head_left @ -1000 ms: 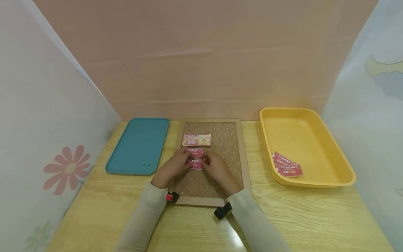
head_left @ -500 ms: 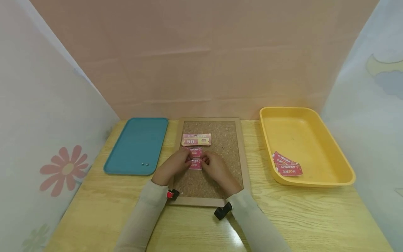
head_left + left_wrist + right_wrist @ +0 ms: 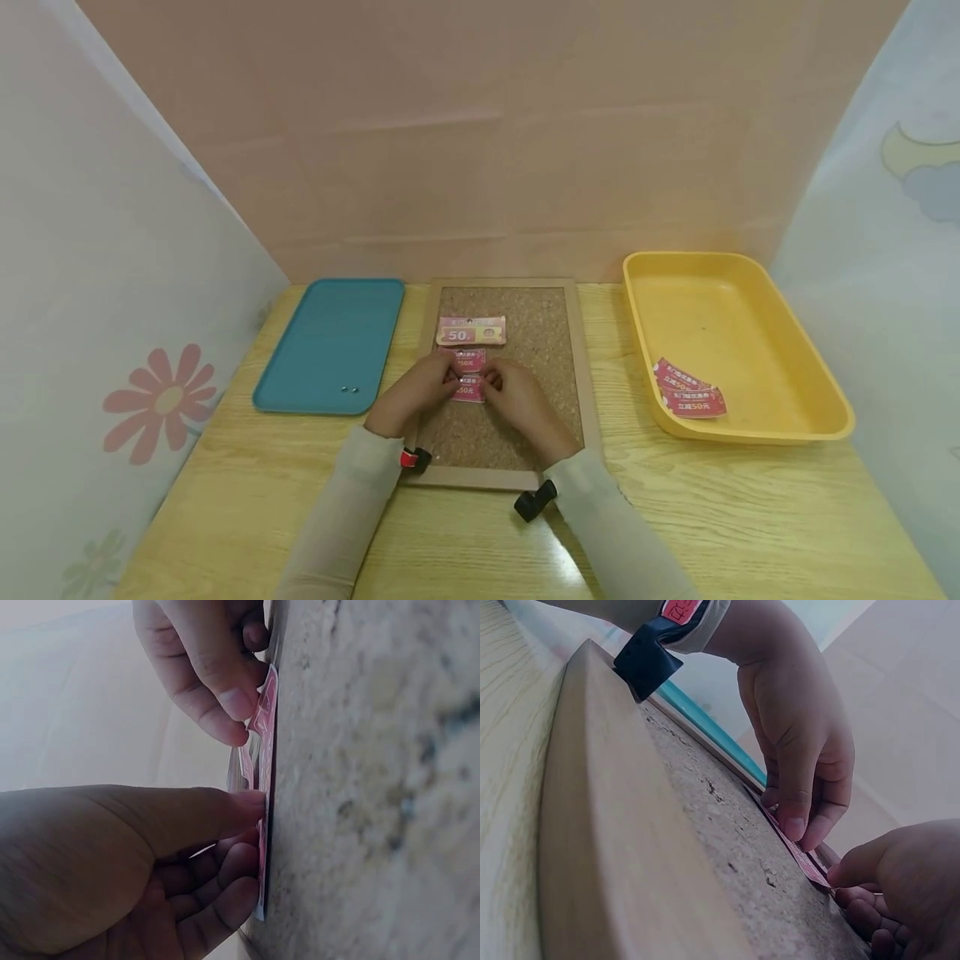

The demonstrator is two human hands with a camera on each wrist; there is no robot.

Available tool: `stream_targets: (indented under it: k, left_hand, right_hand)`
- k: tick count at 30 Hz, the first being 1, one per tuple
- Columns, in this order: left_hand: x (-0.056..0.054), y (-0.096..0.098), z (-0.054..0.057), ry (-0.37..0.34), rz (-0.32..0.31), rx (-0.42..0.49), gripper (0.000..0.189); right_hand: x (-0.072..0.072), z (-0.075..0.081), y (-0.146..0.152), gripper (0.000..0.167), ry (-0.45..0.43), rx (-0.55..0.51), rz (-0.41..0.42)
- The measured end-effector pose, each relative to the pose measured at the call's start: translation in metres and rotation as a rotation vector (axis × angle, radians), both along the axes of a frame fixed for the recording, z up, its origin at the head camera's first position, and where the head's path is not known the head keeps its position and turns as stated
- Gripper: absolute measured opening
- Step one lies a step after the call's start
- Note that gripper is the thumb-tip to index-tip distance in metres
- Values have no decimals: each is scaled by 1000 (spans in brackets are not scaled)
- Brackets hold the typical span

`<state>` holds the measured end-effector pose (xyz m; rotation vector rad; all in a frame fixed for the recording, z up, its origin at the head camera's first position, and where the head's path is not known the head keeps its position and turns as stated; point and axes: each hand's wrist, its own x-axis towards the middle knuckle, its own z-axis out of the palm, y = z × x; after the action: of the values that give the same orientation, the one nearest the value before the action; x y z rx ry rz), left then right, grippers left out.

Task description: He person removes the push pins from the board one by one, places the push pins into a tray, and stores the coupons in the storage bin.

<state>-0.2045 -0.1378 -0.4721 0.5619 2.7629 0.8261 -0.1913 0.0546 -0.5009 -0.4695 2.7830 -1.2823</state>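
Note:
On the cork board [image 3: 495, 446] lie coupons in a column: a pink and yellow one [image 3: 471, 336] above two smaller pink ones. My left hand [image 3: 420, 389] covers the left part of the lowest pink coupon [image 3: 471, 392]; its thumb presses the upper part, with fingers curled beside it. A small shiny dot, perhaps a pin head, shows by that thumb tip. My right hand [image 3: 519, 398] pinches the right edge of the same coupon between thumb and forefinger. Just above lies the middle pink coupon [image 3: 472, 359], with a dark dot near its top.
To the left, a teal tray [image 3: 330, 342] bears two small shiny pins [image 3: 349, 389]. On the right stands a yellow tub [image 3: 738, 350] holding loose pink coupons [image 3: 693, 403] in its near left corner. The board's wooden frame [image 3: 480, 477] rises around the cork.
Both hands keep nearly the same place on the lowest coupon. The left fingertips have shifted slightly at its upper edge, and the head view has drifted a little.

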Motion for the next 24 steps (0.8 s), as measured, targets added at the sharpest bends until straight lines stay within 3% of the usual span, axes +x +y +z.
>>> stream_targets:
  k: [24]
  left_hand:
    - [0, 0, -1, 6, -17, -13, 5]
  right_hand:
    - [0, 0, 0, 11, -25, 15, -14]
